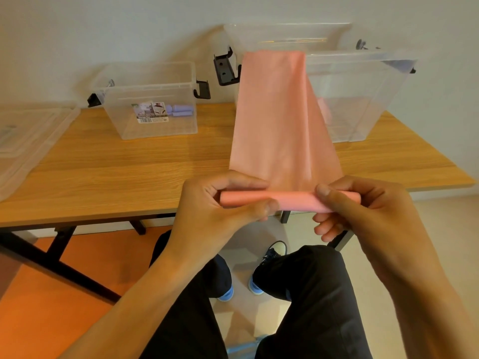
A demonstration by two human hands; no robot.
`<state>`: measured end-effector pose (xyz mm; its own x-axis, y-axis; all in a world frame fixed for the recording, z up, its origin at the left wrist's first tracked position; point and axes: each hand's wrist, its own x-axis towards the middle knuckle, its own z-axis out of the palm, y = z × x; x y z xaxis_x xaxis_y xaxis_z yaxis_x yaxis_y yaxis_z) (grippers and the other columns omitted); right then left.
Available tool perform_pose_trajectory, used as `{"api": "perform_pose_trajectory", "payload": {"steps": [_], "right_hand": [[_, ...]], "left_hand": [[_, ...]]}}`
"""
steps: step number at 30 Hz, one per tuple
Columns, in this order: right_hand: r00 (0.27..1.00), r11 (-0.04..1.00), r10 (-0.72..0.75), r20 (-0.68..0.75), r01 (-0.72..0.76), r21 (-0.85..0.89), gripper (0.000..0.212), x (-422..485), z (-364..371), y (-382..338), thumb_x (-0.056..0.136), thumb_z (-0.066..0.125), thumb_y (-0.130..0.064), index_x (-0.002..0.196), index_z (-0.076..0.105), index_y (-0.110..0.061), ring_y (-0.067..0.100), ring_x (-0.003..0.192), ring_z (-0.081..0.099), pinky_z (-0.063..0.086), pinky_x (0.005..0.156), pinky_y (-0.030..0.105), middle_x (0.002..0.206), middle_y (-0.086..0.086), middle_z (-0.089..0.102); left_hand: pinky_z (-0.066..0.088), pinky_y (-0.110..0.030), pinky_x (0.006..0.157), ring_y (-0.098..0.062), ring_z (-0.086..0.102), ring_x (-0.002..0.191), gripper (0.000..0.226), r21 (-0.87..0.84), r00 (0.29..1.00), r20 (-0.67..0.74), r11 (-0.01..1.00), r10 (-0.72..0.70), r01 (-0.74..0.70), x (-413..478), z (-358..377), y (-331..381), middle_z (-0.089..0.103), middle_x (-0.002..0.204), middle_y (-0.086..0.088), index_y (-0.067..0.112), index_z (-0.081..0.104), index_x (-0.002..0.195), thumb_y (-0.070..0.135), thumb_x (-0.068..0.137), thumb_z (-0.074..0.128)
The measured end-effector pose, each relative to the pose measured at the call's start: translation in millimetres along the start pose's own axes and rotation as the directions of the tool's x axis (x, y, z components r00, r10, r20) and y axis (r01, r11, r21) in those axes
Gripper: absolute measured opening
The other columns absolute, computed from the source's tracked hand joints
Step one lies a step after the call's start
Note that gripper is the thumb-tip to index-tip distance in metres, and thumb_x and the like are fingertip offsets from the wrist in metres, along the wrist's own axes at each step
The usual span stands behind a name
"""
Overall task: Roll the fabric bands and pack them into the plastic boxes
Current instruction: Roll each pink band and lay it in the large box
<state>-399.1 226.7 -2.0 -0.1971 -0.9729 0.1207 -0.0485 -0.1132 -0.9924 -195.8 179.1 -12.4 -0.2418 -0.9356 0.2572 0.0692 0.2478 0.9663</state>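
Your left hand [215,208] and right hand [368,203] hold the long salmon-pink fabric band [280,120] in the air at the near edge of the light wood-grain table [129,172]. The band's near end is wound into a tight, narrow roll [293,200] lying crosswise between both hands. Left thumb and curled fingers pinch the roll's 9 o'clock end. The right thumb presses on top at the 3 o'clock end, with the fingers curled beneath.

From the roll, the unrolled length runs flat and smooth toward 12 o'clock, narrowing to the rim level of the large clear plastic box [363,104] at 1 o'clock. Whether it rests on that rim cannot be determined. The band covers part of this box's front wall.

At 11 o'clock stands a smaller clear plastic box [124,125] with a printed label [151,112] and black clip latches [203,90]. It contains lilac fabric rolls [181,111]. At 9 o'clock, clear plastic lids [31,133] lie on the table's end
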Motion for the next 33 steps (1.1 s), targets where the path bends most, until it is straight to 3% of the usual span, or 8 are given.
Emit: {"api": "perform_pose_trajectory", "payload": {"steps": [6, 10, 15, 20, 23, 27, 31, 33], "right_hand": [[0.999, 0.999, -0.011, 0.036, 0.009, 0.051, 0.033, 4.6, 0.0, -2.8, 0.067, 0.078, -0.018, 0.099, 0.075, -0.012, 0.023, 0.075, 0.075, 0.060, 0.062, 0.026, 0.091, 0.010, 0.077], [0.999, 0.999, -0.026, 0.042, 0.025, 0.033, 0.017, 5.4, -0.7, -0.4, 0.069, 0.076, -0.016, 0.082, 0.076, -0.005, 0.022, 0.064, 0.073, 0.058, 0.059, 0.023, 0.074, 0.015, 0.074], [0.998, 0.999, 0.022, 0.059, -0.024, 0.038, 0.012, -0.5, -1.2, -4.0, 0.067, 0.075, -0.019, 0.070, 0.076, -0.007, 0.020, 0.048, 0.066, 0.052, 0.046, 0.021, 0.061, 0.018, 0.069], [0.990, 0.999, 0.026, 0.138, -0.031, 0.035, 0.021, 2.9, -1.0, -2.9, 0.067, 0.077, -0.027, 0.081, 0.078, -0.012, 0.022, 0.060, 0.070, 0.057, 0.053, 0.024, 0.076, 0.014, 0.073], [0.988, 1.000, 0.005, 0.154, -0.008, 0.021, 0.028, 5.7, 3.5, 1.1, 0.065, 0.079, -0.018, 0.093, 0.077, -0.012, 0.017, 0.075, 0.072, 0.059, 0.059, 0.025, 0.088, 0.008, 0.076], [0.993, 0.998, -0.044, 0.114, 0.039, 0.040, 0.014, 3.5, 7.8, 2.9, 0.070, 0.076, -0.016, 0.079, 0.076, -0.005, 0.019, 0.064, 0.071, 0.058, 0.056, 0.023, 0.074, 0.012, 0.074], [0.999, 0.999, -0.032, 0.020, 0.032, 0.010, 0.022, -1.1, 4.8, 0.5, 0.077, 0.071, -0.023, 0.078, 0.071, 0.000, 0.022, 0.046, 0.065, 0.052, 0.045, 0.022, 0.061, 0.015, 0.068], [1.000, 1.000, -0.024, 0.011, 0.024, 0.000, 0.028, -1.0, 3.0, 0.4, 0.079, 0.069, -0.028, 0.082, 0.072, 0.000, 0.024, 0.047, 0.066, 0.053, 0.045, 0.024, 0.064, 0.016, 0.069]], "left_hand": [[0.058, -0.027, 0.056, -0.028, 0.074, 0.064, 0.016, -0.102, 1.000, -0.005, 0.995, -0.023, 0.023, -1.7, 5.6, -2.3, 0.075, 0.074, -0.014, 0.002, 0.075, 0.088, 0.010, 0.074, 0.077], [0.060, -0.030, 0.058, -0.029, 0.075, 0.065, 0.021, -0.088, 0.999, -0.003, 0.995, -0.036, 0.036, -2.6, 4.5, -2.8, 0.076, 0.076, -0.012, 0.003, 0.075, 0.091, 0.016, 0.075, 0.077], [0.061, -0.046, 0.075, -0.029, 0.076, 0.075, 0.027, -0.006, 1.000, -0.007, 1.000, 0.001, -0.001, 0.2, -0.5, -2.6, 0.078, 0.090, -0.005, 0.017, 0.080, 0.095, 0.018, 0.069, 0.087], [0.062, -0.037, 0.059, -0.026, 0.075, 0.068, 0.019, -0.039, 0.998, -0.064, 0.999, -0.010, 0.007, -7.6, -1.1, -3.8, 0.077, 0.080, -0.007, 0.014, 0.081, 0.083, 0.016, 0.064, 0.084], [0.061, -0.032, 0.054, -0.026, 0.075, 0.070, 0.016, -0.051, 0.996, -0.086, 0.999, -0.012, 0.008, -10.0, -4.0, -4.3, 0.077, 0.080, -0.006, 0.013, 0.081, 0.081, 0.018, 0.066, 0.082], [0.061, -0.034, 0.056, -0.031, 0.075, 0.064, 0.018, -0.026, 0.997, -0.075, 1.000, 0.004, -0.006, -9.1, -5.8, -4.6, 0.076, 0.077, -0.010, 0.008, 0.077, 0.085, 0.018, 0.071, 0.081], [0.063, -0.040, 0.069, -0.031, 0.076, 0.074, 0.030, -0.034, 1.000, 0.004, 0.999, -0.010, 0.010, -5.5, -5.8, -4.5, 0.078, 0.087, -0.009, 0.011, 0.078, 0.095, 0.016, 0.066, 0.085], [0.062, -0.036, 0.067, -0.029, 0.076, 0.070, 0.025, -0.025, 1.000, 0.002, 1.000, -0.001, 0.001, -4.7, -3.6, -5.1, 0.078, 0.084, -0.008, 0.012, 0.079, 0.092, 0.013, 0.067, 0.084]]}}
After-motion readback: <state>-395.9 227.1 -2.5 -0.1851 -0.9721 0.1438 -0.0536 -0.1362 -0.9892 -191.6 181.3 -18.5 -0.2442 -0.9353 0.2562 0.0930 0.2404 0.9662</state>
